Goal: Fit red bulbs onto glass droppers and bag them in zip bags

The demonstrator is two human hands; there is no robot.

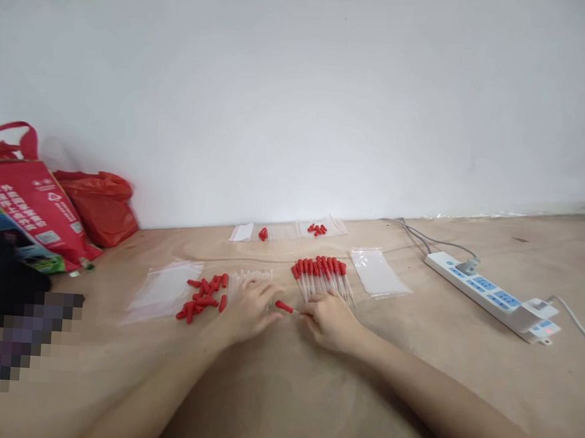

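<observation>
The right hand [333, 320] pinches a dropper [286, 307] by its stem [296, 312], bulb [282, 306] toward the left hand [250, 311], which is loosely spread, nothing visibly held. Probably light, bulb soft, stem slick and perhaps brittle; best gripped near the bulb.

The bare left forearm [176, 378] and bare right forearm [426, 382] are extended forward, converging. The bare left hand [250, 309] is held palm down, its thumb stretched inward; the bare right hand [334, 321] (set slightly apart from it) is curled into a pinch.
</observation>
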